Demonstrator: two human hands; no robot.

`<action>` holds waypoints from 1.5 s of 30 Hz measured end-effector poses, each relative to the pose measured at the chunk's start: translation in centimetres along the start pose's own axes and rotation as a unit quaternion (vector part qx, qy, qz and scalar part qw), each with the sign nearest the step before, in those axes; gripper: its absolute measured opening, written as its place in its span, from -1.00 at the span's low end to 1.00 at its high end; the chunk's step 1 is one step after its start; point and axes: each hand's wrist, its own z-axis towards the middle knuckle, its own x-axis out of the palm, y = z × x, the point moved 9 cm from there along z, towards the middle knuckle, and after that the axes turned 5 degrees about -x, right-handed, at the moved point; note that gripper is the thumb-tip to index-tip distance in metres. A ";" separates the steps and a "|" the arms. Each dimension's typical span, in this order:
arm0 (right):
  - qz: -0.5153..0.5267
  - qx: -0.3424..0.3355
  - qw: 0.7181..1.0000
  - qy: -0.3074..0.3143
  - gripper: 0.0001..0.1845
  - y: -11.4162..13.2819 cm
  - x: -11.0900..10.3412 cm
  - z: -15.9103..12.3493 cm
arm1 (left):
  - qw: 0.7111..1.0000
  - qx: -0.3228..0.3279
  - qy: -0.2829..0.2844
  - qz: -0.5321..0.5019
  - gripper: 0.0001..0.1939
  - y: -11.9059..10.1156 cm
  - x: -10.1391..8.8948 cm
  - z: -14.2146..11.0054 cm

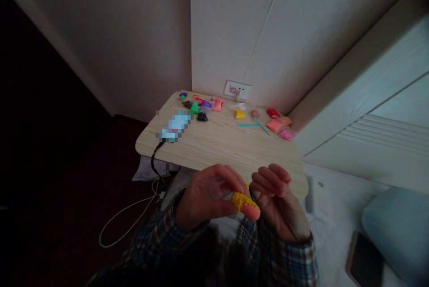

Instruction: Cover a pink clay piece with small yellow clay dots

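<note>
Left hand clamps a yellow-and-pink piece between thumb and fingers at the lower center of the frame, a grip at one end that seems chosen to leave the rest exposed to the right hand, curled just beside it; whether those fingers hold anything cannot be told. Colored packets line the far side of the table, mid-frame, perhaps for easy reach. Pebbled yellow covers the piece's upper part; its smooth, rounded pink end points lower right.
</note>
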 end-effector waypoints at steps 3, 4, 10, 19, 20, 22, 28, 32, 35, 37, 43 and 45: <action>0.010 -0.008 1.000 -0.001 -0.49 0.2 0.2 0.0 | 1.000 -0.001 -0.005 0.011 -0.84 0.0 0.0 0.0; 0.012 -0.010 1.000 -0.002 -0.45 0.3 0.3 0.0 | 1.000 -0.002 -0.005 0.015 -0.84 0.0 0.0 0.0; 0.017 -0.007 1.000 0.006 -0.36 0.1 0.6 0.0 | 1.000 0.001 -0.010 0.018 -0.83 0.0 -0.2 -0.1; 0.008 -0.013 1.000 0.009 -0.45 0.1 0.7 -0.2 | 0.997 -0.036 -0.058 0.034 -0.74 0.4 -0.9 -0.1; 0.008 -0.015 1.000 0.007 -0.45 0.1 0.7 -0.3 | 0.996 -0.040 -0.066 0.033 -0.73 0.4 -1.1 -0.1; 0.005 -0.018 1.000 0.004 -0.43 0.1 0.7 -0.4 | 0.996 -0.037 -0.077 0.031 -0.75 0.3 -1.2 -0.2; -0.037 -0.014 0.999 0.008 -0.36 -0.1 1.2 -1.3 | 0.998 -0.020 -0.056 0.021 -0.83 0.2 -0.9 -0.1; -0.094 -0.030 0.995 0.012 -0.33 0.0 1.6 -1.9 | 0.997 0.005 -0.052 0.047 -0.83 -0.2 -0.6 -0.1; -0.132 -0.050 0.990 -0.011 -0.41 0.4 1.3 -2.1 | 0.994 0.011 -0.055 0.089 -0.83 -0.5 -0.4 -0.1; -0.165 -0.063 0.984 -0.023 -0.47 0.7 1.3 -2.1 | 0.992 0.017 -0.056 0.115 -0.83 -0.7 -0.1 -0.2; -0.238 -0.108 0.964 -0.051 -0.57 2.4 1.8 -2.2 | 0.985 0.028 -0.066 0.158 -0.81 -1.1 0.2 -0.5; -0.253 -0.112 0.960 -0.055 -0.62 2.6 1.8 -2.4 | 0.983 0.033 -0.069 0.170 -0.81 -1.2 0.2 -0.6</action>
